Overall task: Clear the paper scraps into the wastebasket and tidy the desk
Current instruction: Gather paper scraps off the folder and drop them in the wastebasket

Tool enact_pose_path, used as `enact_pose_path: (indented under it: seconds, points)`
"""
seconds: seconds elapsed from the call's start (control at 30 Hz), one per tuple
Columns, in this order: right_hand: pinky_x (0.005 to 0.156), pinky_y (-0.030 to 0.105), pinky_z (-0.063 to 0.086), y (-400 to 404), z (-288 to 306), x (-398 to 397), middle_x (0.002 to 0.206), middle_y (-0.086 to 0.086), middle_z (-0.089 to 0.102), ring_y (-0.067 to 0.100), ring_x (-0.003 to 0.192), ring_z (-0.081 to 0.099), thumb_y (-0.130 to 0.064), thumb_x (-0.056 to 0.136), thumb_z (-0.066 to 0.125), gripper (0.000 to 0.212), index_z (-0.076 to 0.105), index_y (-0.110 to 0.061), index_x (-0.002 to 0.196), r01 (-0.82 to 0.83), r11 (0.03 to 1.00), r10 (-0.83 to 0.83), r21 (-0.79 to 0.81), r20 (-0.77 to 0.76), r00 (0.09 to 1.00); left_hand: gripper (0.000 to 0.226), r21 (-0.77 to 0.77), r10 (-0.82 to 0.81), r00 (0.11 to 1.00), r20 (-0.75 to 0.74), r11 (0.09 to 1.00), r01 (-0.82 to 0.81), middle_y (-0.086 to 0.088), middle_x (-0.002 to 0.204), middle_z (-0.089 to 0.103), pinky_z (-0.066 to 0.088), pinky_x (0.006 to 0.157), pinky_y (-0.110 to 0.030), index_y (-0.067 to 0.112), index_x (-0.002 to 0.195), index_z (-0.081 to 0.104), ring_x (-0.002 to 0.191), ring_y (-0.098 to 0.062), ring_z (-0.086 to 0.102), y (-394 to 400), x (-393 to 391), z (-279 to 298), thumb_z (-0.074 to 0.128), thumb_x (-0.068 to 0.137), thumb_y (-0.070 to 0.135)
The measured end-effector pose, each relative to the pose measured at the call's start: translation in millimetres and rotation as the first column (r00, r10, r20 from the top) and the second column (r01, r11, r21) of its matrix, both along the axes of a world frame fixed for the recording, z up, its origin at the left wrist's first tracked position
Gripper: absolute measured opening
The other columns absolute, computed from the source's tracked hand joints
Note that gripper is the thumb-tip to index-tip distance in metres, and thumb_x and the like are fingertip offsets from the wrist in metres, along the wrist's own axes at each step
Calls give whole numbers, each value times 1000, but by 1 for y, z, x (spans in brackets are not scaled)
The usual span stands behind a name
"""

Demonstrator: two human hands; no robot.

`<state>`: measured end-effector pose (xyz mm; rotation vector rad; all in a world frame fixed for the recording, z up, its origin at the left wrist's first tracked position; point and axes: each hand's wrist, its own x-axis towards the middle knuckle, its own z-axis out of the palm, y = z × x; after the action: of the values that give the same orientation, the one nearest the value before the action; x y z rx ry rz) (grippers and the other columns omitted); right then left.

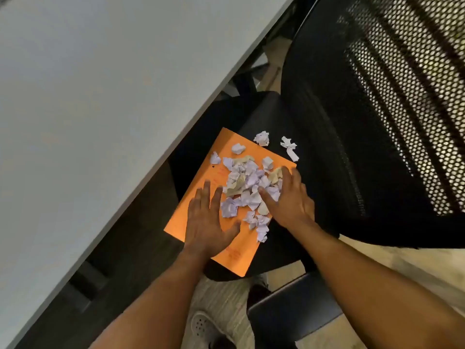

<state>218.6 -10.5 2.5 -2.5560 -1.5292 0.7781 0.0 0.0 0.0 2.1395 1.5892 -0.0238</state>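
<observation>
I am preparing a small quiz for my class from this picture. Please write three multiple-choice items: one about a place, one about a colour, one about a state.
1. Where does the orange folder lie?
A. on the black chair seat
B. on the grey desk top
C. on the floor

2. What colour are most of the paper scraps?
A. green
B. white
C. red

3. How are the two hands placed?
A. both closed into fists in the air
B. both open, one at each side of the pile
C. one holds a pen

Answers:
1 A, the folder rests on the chair seat, beside the desk.
2 B, the crumpled pieces look white, a few beige.
3 B, the left hand lies flat on the folder and the right hand is spread against the scraps.
</observation>
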Motion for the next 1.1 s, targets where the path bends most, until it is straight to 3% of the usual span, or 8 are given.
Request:
enact_pose_path:
  seconds: [0.07, 0.23, 0.4, 0.5, 0.63, 0.8, 0.97, 1.1]
  points:
    - [85, 47, 48, 13, -9, -3, 159, 5, 9, 32, 133, 36, -83, 79, 31, 94, 7, -26, 150, 33, 999, -33, 0, 22, 999, 101, 48, -48, 999, 2, 998, 47, -4, 164, -10, 8, 119, -51, 32, 154, 5, 151, -29, -3, 21, 11, -11, 44, 73, 79]
    - [81, 45, 48, 35, -30, -11, 158, 9, 14, 33, 131, 35, -87, 75, 24, 98, 4, -30, 151, -24, 1000, 25, -12, 94, 995, 116, 61, -343, 907, -243, 928, 367, -10, 162, -19, 6, 116, -63, 39, 152, -11, 148, -40, -12, 76, 33, -35, 31, 59, 96]
    - [80, 40, 47, 47, -43, -18, 153, 6, 23, 28, 125, 37, -71, 83, 35, 81, 12, -35, 151, -189, 980, 182, 58, 114, 977, 108, 64, -415, 882, -222, 897, 438, -15, 163, -3, 17, 113, -58, 35, 154, 2, 147, -42, 8, 91, 54, -48, 36, 66, 88]
    - [76, 37, 47, 44, -50, -17, 150, 6, 29, 26, 122, 39, -64, 90, 31, 68, 22, -32, 150, -251, 966, 237, 68, 162, 958, 94, 62, -358, 905, -231, 923, 381, -17, 160, 18, 31, 106, -51, 26, 154, 13, 139, -38, 27, 78, 55, -52, 35, 77, 74]
    - [59, 31, 43, 41, -57, -11, 141, 9, 42, 27, 114, 47, -57, 94, 30, 54, 39, -31, 141, -317, 944, 292, 91, 214, 932, 70, 162, -296, 940, -172, 932, 323, -19, 141, 44, 47, 83, -44, 18, 140, 41, 113, -36, 49, 71, 59, -57, 41, 80, 54]
    - [52, 27, 34, 39, -62, -7, 127, 9, 50, 27, 101, 53, -54, 94, 39, 44, 48, -30, 129, -327, 934, 291, 141, 228, 929, 62, 189, -263, 954, -146, 939, 288, -18, 134, 49, 50, 56, -34, 19, 133, 46, 106, -34, 52, 69, 64, -68, 51, 80, 50]
    - [54, 28, 36, 42, -63, 3, 127, 7, 49, 26, 104, 50, -62, 93, 32, 55, 47, -31, 135, -344, 931, 317, 122, 200, 927, 53, 238, -233, 966, -110, 938, 254, -14, 125, 51, 48, 51, -31, 21, 130, 48, 104, -31, 52, 70, 60, -70, 45, 87, 52]
    - [56, 29, 36, 42, -65, 12, 125, 8, 50, 27, 104, 51, -59, 95, 32, 49, 52, -28, 128, -315, 940, 287, 132, 194, 938, 43, 263, -200, 976, -85, 940, 216, -12, 112, 55, 44, 45, -31, 19, 115, 55, 94, -30, 55, 69, 53, -70, 38, 94, 52]
